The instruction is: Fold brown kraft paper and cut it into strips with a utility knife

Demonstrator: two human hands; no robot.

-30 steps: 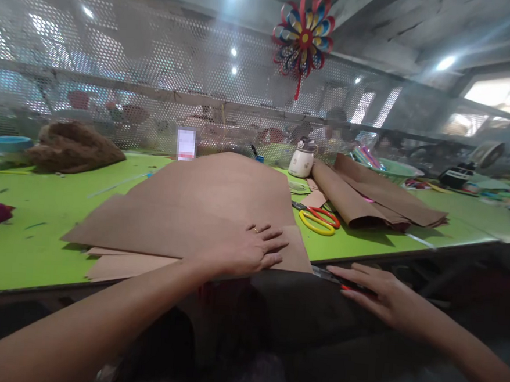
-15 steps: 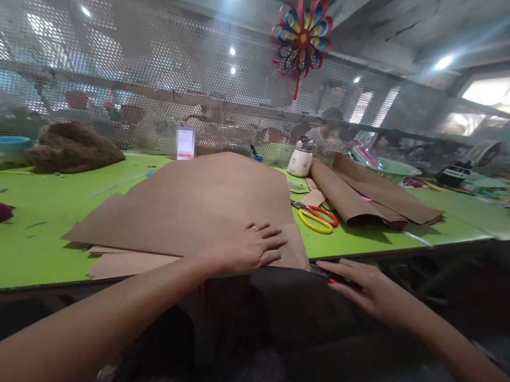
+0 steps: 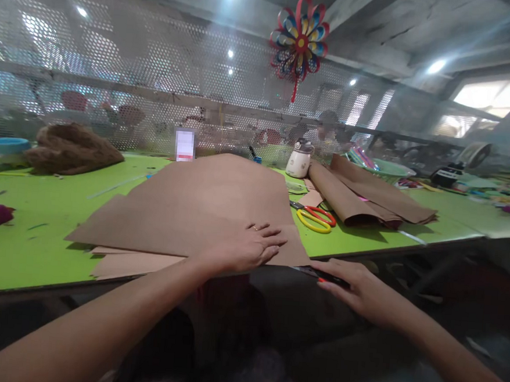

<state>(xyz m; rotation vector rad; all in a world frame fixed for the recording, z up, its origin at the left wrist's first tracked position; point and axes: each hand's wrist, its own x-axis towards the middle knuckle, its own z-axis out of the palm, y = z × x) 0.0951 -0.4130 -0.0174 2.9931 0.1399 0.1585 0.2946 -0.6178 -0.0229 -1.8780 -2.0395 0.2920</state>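
A large brown paper sheet (image 3: 211, 199) lies over the green table, its near edge at the table's front. My left hand (image 3: 255, 246) rests flat on it near that edge, fingers spread, a ring on one finger. Just right of the sheet's near right corner, my right hand (image 3: 353, 282) is closed on a dark cutter with a red part (image 3: 325, 275). The cutter's thin tip points left along the paper's near edge. More paper layers (image 3: 131, 264) show under the sheet at the left.
Scissors with red and yellow handles (image 3: 316, 217) lie right of the sheet, near rolled brown paper (image 3: 346, 197) and a white bottle (image 3: 299, 159). A phone (image 3: 185, 145) stands behind. A brown bundle (image 3: 72, 149) and blue bowl (image 3: 5, 145) sit at the left.
My right hand has moved slightly left with the cutter, whose tip now lies further along the near edge. My left hand stays in place. The view has shifted a little.
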